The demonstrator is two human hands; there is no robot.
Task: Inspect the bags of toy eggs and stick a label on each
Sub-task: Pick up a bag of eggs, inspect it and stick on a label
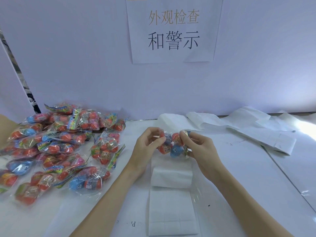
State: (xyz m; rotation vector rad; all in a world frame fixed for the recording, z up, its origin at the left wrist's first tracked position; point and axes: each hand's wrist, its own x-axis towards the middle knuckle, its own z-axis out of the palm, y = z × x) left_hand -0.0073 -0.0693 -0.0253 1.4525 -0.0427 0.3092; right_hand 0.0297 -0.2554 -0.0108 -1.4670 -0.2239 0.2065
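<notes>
Far to the left of the label strip lies my heap of clear plastic bags of red, blue and pink toy eggs (56, 147), dumped loosely on the white surface (230, 177) within easy reach, so I judge these to be the ones waiting for their turn.

Just above the label strip, my left hand (147, 147) has its fingers curled round the left end of one clear bag of red and blue toy eggs (172, 144), lifted off the surface. I hold it up and close so I can look it over from every side.

The white strip of blank peel-off labels on backing paper (172, 209) runs straight toward me from under the held bag, its upper part folded into a hump; it sits directly beneath my work so a label is one short reach away.

My right hand (196, 146) pinches the bag's right end at the printed header, steadying it against the left.

Well to the right of the strip lie crumpled spent sheets of white backing paper (266, 132), pushed aside.

A white paper sign with printed characters (173, 29) hangs on the wall above.
</notes>
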